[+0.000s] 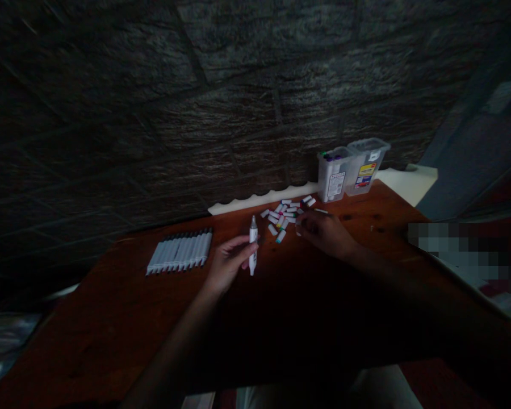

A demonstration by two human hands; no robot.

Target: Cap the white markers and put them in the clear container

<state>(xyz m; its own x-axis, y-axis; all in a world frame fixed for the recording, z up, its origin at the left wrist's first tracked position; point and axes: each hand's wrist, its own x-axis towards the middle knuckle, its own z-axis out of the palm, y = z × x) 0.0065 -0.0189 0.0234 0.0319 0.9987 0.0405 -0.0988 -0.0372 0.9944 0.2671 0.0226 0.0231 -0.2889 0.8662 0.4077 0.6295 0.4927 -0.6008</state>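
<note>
My left hand is closed around a white marker, held nearly upright above the table. The marker's grey end points up and shows no cap. My right hand is closed at the right edge of a loose pile of marker caps, white with coloured ends. Between its fingertips a small white marker cap shows in part; the fingers hide the rest. To the left of my left hand, several white markers lie side by side in a neat row.
Two clear plastic containers stand at the back right of the wooden table; the left one holds several markers. A pale wavy-edged strip runs along the dark stone wall. A clear plastic bag is at far left.
</note>
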